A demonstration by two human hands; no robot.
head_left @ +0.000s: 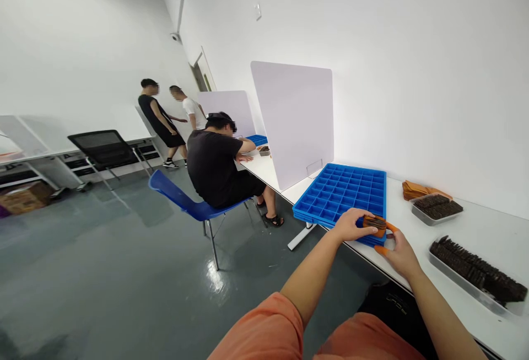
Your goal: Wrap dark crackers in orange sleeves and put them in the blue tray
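My left hand [350,226] grips a small orange packet [379,232] with thin brown pieces stacked at its top, held over the near right corner of the blue compartment trays [308,214]. Orange covers sit on the fingertips of my right hand [400,252]. Its thumb and forefinger are spread apart, the forefinger close against the packet's right side. The trays are stacked, and the top one is divided into many square cells. How far my left fingers reach behind the packet is hidden.
To the right stand a clear tub [475,277] of dark thin pieces and a smaller tub [437,208], with folded orange packets [421,189] behind. A white divider [295,123] rises past the trays. A seated person [215,167] works beyond it; two people stand farther back.
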